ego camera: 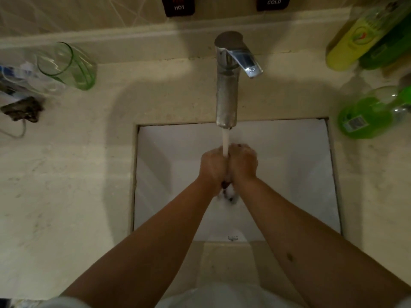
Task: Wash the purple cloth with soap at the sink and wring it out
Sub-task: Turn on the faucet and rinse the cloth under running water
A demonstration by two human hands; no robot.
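My left hand (212, 166) and my right hand (242, 164) are pressed together over the white sink (289, 174), both curled round the purple cloth (226, 185). Only a small dark bit of the cloth shows between and just below my wrists, with foam around it. Water runs from the steel tap (226, 85) onto the gap between my hands. The rest of the cloth is hidden inside my fists.
A green glass (69, 65) and a clear plastic bag (20, 78) lie on the counter at the left, with a dark hair tie (22, 108) below them. Yellow (353, 41) and green (367, 116) soap bottles stand at the right. HOT and COLD signs sit on the back wall.
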